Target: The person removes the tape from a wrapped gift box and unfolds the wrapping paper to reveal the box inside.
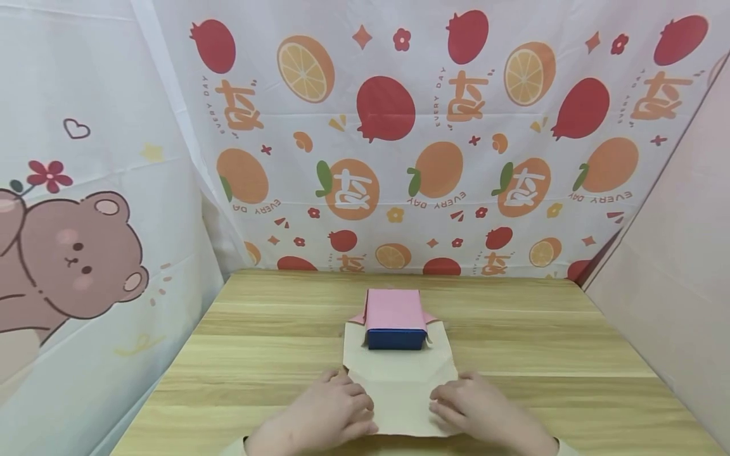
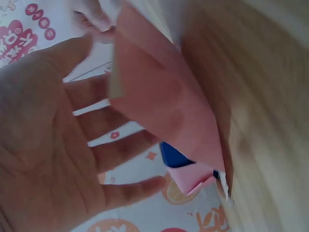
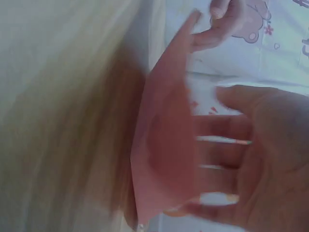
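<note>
A small box with a dark blue end point(image 1: 395, 339) lies on a sheet of paper, pink outside and cream inside. Folded pink paper point(image 1: 393, 308) covers the box's top, and the cream flap point(image 1: 402, 383) stretches toward me, its near part raised off the table. My left hand point(image 1: 325, 408) touches the flap's left edge; its fingers are spread and fairly straight against the cream side, the thumb apart. At the right edge my right hand point(image 1: 485, 405) rests straight fingers on the paper. The wrist views show the flap's pink underside point(image 2: 164, 92); most of the box is hidden there.
The wood-grain table point(image 1: 256, 342) extends around the paper on both sides. A fruit-printed cloth point(image 1: 388, 190) hangs behind its back edge. A bear-printed cloth point(image 1: 171, 266) hangs at the left, and a plain pale cloth point(image 1: 673, 272) at the right.
</note>
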`<action>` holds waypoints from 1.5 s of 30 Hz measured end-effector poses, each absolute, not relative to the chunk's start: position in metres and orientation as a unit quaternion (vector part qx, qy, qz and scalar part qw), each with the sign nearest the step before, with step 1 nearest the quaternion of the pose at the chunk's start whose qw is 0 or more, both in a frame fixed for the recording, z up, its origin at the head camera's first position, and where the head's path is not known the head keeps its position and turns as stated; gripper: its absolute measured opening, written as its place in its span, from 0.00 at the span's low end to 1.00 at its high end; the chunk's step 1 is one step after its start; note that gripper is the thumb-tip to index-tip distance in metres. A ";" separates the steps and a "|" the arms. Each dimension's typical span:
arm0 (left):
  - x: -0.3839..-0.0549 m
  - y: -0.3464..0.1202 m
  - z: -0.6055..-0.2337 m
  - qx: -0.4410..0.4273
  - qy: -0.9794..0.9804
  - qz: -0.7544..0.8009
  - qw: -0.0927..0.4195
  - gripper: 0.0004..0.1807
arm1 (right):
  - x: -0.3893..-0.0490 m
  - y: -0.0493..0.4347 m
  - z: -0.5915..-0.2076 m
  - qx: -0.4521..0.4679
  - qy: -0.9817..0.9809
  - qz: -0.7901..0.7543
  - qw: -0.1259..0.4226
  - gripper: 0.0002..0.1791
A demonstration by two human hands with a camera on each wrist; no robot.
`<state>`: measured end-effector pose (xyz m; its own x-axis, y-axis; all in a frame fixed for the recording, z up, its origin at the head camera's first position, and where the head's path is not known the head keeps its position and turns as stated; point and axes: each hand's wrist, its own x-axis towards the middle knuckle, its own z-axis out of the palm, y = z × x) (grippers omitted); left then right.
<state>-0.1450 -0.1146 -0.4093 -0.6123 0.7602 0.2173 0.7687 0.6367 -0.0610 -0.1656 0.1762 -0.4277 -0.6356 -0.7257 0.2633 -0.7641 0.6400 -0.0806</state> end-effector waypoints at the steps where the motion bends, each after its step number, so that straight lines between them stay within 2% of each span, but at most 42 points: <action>1: -0.144 -0.114 -0.410 -0.423 -0.901 -0.017 0.094 0.18 | -0.165 0.176 -0.430 0.412 -0.903 0.090 0.083 0.12; 6: -0.144 -0.107 -0.417 -0.400 -0.916 -0.004 0.039 0.14 | -0.167 0.169 -0.442 0.418 -0.904 0.089 0.015 0.11; 9: -0.148 -0.098 -0.423 -0.376 -0.927 0.001 0.007 0.15 | -0.170 0.159 -0.446 0.420 -0.904 0.080 -0.008 0.10; 11: -0.153 -0.092 -0.428 -0.357 -0.934 0.010 -0.009 0.18 | -0.171 0.151 -0.448 0.417 -0.906 0.068 -0.022 0.12; 18: -0.176 -0.077 -0.440 -0.296 -0.955 0.012 -0.032 0.34 | -0.178 0.131 -0.451 0.407 -0.913 0.018 -0.007 0.24; 26: -0.188 -0.096 -0.435 -0.256 -0.962 -0.002 -0.092 0.49 | -0.195 0.156 -0.452 0.330 -0.938 0.083 -0.071 0.31; 31: -0.190 -0.118 -0.434 -0.245 -0.964 -0.017 -0.103 0.56 | -0.200 0.183 -0.453 0.298 -0.942 0.118 -0.102 0.38; 37: -0.193 -0.133 -0.432 -0.224 -0.967 -0.043 -0.117 0.59 | -0.203 0.207 -0.452 0.295 -0.939 0.138 -0.111 0.46; 41: -0.193 -0.134 -0.429 -0.225 -0.966 -0.043 -0.122 0.59 | -0.204 0.210 -0.452 0.298 -0.938 0.136 -0.114 0.46; 45: -0.197 -0.131 -0.431 -0.235 -0.965 -0.046 -0.108 0.55 | -0.207 0.207 -0.451 0.295 -0.941 0.131 -0.101 0.41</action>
<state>-0.1969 -0.1314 -0.4313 -0.8665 0.4629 -0.1869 0.4429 0.8856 0.1399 -0.2071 0.2073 -0.4510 -0.8053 -0.5822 -0.1122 -0.5294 0.7912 -0.3063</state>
